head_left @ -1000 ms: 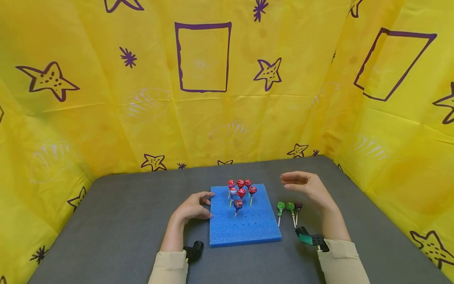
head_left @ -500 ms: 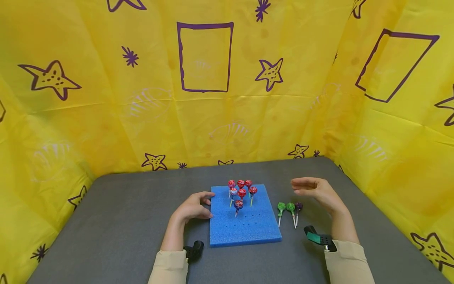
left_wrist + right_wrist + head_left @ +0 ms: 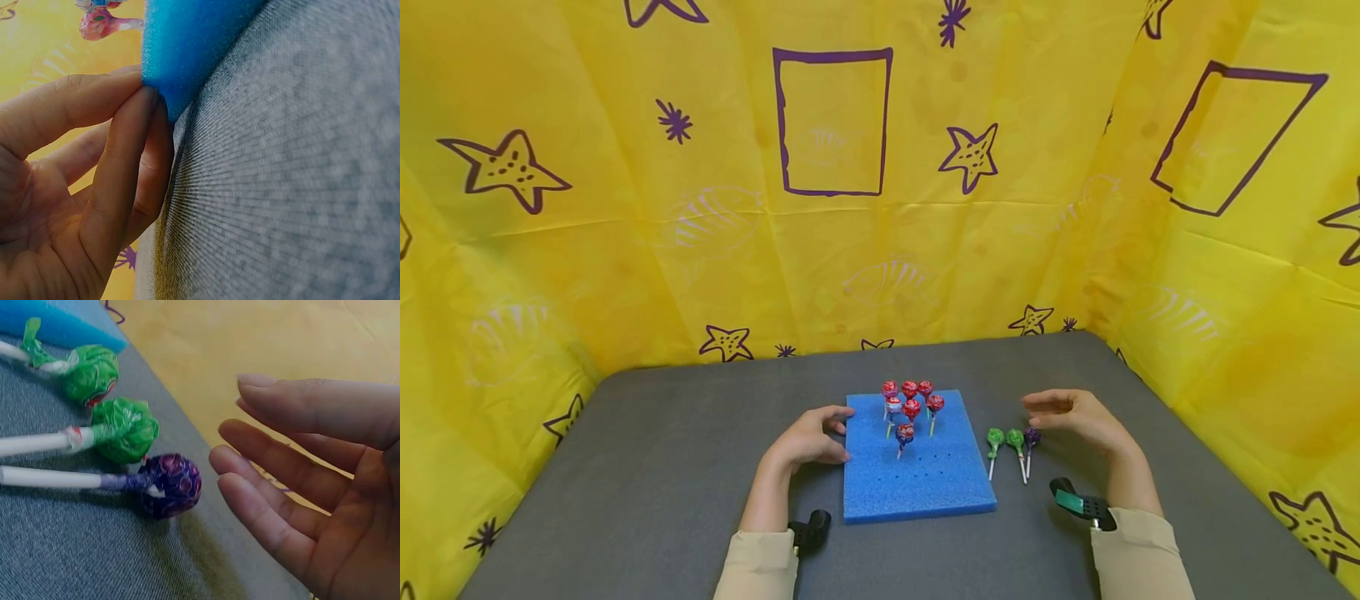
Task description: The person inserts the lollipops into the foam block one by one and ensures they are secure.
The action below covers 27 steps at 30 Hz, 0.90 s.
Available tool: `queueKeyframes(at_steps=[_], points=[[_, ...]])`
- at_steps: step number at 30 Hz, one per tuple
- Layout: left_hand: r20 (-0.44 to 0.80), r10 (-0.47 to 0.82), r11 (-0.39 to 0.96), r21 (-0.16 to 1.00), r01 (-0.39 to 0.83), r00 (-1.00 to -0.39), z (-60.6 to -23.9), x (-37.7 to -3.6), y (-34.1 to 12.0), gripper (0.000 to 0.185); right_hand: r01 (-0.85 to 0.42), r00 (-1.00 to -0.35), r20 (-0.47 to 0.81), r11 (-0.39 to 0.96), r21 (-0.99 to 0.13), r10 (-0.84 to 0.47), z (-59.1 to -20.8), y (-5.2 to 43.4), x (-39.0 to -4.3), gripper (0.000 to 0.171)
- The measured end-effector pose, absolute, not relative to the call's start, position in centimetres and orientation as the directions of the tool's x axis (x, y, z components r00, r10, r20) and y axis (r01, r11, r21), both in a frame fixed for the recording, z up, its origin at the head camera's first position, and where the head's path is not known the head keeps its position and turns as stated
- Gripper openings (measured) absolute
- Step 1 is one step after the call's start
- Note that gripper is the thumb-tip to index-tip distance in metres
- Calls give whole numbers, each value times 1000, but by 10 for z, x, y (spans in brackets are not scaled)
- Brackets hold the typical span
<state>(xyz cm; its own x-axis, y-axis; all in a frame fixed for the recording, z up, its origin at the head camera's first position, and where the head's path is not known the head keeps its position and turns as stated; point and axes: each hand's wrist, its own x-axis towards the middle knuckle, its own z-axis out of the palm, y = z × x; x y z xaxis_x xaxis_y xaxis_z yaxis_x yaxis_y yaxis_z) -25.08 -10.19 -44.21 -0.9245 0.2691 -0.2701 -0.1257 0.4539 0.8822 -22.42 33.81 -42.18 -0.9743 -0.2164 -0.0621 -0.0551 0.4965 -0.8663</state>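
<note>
A blue foam board [image 3: 925, 496] carries several upright lollipops [image 3: 912, 409] in red, pink and purple wrappers, with rows of small holes nearer the front. My left hand [image 3: 805, 436] touches the board's left edge with its fingertips; in the left wrist view the fingers [image 3: 119, 156] rest against the foam [image 3: 181, 50]. Above and right of three loose lollipops hovers my right hand [image 3: 1082, 419], holding nothing, its fingers slightly bent. Two of these are green lollipops [image 3: 128, 428]; the purple lollipop [image 3: 172, 487] lies closest to the fingertips, a small gap away.
The grey table [image 3: 700, 467] extends on both sides of the board. Yellow cloth [image 3: 827, 275] with purple drawings stands around the back and sides. The loose lollipops lie beside the board's right edge, sticks towards me.
My right hand has moved right, then down and closer to the purple lollipop. The left hand stays on the board's edge, and the lollipops keep their places.
</note>
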Motion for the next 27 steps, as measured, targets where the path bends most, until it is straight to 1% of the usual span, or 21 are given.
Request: queueKeyframes(at_steps=[10,18,27], points=[[-272,268,445,886,-132,-924,-444,-253,-102,66,-45,-960,-104,510,-859,-261,-430,345,-226,49],[-270,272,444,887,-128,-924,-441,-251,-102,67,-68,-943,-108,500,-863,-315,-434,350,-226,48],[-263,276,434,892,-124,-924,-441,-250,-102,67,-88,-930,-125,539,-838,-346,-436,347,-226,44]])
